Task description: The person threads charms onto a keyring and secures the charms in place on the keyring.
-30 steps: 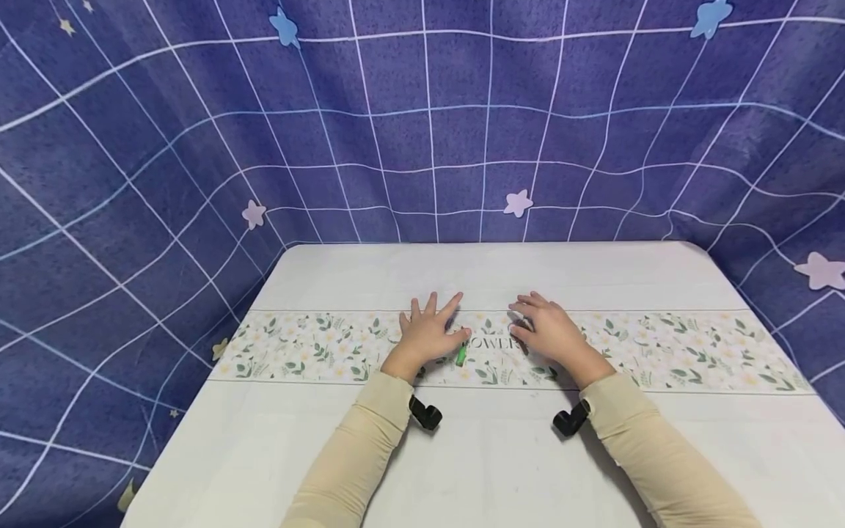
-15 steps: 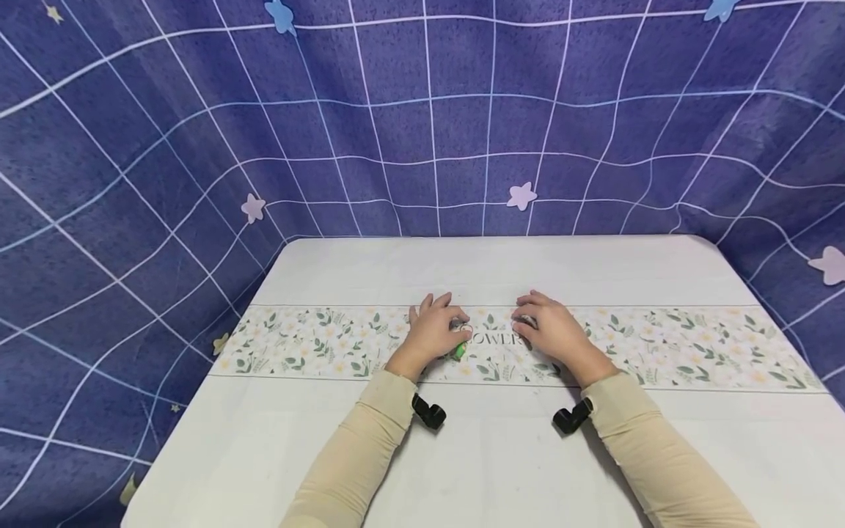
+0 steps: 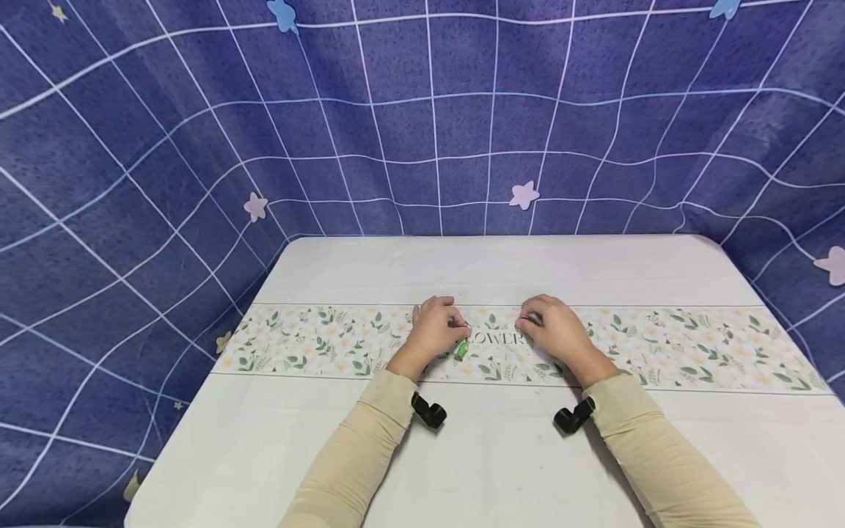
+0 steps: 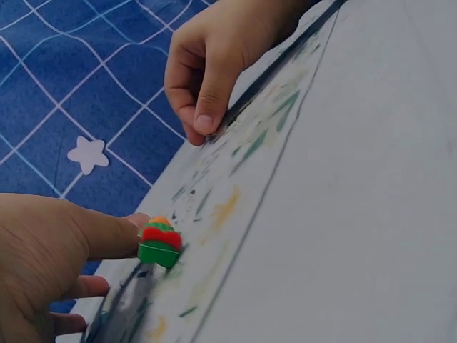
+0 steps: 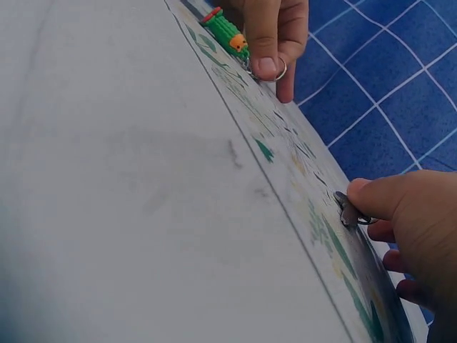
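Here, green keychain (image 3: pixel 461 350) in left hand (image 3: pixel 431 332)

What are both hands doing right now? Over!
Left hand: pinching ring of green charm. Right hand: pinching small metal piece. Charm and piece apart. No obstacle seen between. Over.

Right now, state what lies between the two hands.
Head view: between left hand and right hand lies just the floral band with printed lettering.
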Action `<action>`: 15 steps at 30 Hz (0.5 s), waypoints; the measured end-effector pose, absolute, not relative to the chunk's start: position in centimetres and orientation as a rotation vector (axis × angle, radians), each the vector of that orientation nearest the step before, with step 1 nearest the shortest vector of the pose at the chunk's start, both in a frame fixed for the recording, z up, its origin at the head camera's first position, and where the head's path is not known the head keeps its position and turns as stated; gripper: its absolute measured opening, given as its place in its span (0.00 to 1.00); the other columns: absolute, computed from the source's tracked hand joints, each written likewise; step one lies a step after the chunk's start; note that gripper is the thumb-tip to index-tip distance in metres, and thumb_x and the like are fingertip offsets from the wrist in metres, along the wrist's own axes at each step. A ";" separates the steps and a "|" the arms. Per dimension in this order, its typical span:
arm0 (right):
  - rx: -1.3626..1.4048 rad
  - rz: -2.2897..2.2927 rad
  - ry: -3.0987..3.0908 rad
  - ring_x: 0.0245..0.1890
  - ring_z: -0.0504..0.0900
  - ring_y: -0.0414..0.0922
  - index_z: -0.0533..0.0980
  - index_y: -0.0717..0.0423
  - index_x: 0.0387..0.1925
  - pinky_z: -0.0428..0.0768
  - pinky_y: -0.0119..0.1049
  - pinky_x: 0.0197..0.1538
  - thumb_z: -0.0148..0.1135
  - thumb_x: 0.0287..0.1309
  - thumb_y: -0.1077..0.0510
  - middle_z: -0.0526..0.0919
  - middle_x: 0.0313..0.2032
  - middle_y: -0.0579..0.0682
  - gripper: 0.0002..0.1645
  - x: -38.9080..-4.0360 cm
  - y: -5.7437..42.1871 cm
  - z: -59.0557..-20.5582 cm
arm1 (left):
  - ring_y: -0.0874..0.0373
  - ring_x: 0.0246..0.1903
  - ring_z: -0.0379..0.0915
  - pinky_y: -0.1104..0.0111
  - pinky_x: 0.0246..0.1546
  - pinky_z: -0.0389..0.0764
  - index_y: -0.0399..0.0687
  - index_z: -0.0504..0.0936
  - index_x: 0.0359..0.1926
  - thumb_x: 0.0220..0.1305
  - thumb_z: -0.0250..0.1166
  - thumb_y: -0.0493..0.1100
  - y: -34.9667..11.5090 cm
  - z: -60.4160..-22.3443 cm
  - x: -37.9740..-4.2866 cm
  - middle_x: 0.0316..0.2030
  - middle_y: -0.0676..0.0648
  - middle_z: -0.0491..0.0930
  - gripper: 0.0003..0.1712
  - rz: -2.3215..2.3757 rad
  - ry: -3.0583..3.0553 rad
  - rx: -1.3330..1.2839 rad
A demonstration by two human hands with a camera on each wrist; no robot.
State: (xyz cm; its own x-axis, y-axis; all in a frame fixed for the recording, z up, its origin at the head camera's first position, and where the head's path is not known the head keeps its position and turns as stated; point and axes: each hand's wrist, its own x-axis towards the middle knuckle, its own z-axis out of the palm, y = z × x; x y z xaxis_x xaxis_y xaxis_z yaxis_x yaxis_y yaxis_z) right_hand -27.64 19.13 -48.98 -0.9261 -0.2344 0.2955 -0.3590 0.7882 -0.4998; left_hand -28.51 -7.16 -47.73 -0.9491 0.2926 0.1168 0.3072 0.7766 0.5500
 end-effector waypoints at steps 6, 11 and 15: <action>0.417 0.947 -2.713 0.54 0.80 0.57 0.82 0.54 0.35 0.75 0.54 0.60 0.71 0.62 0.53 0.84 0.49 0.55 0.09 -27.6 19.1 -49.2 | 0.37 0.71 0.59 0.31 0.69 0.46 0.53 0.86 0.27 0.67 0.69 0.48 -7.4 -46.9 -28.2 0.66 0.41 0.73 0.11 -0.958 -2.968 -0.500; 0.360 1.113 -2.675 0.47 0.80 0.54 0.80 0.56 0.32 0.77 0.52 0.53 0.69 0.63 0.56 0.84 0.47 0.56 0.08 -27.5 18.8 -49.2 | 0.38 0.69 0.62 0.32 0.69 0.46 0.50 0.89 0.31 0.68 0.66 0.45 -7.6 -46.0 -28.0 0.65 0.39 0.75 0.10 -1.067 -2.966 -0.512; 0.343 1.215 -2.648 0.48 0.81 0.56 0.79 0.57 0.29 0.77 0.52 0.53 0.67 0.64 0.58 0.85 0.47 0.58 0.09 -27.3 18.6 -48.9 | 0.41 0.68 0.65 0.41 0.71 0.55 0.47 0.90 0.33 0.68 0.65 0.44 -7.8 -45.5 -27.9 0.64 0.38 0.76 0.10 -1.160 -2.948 -0.539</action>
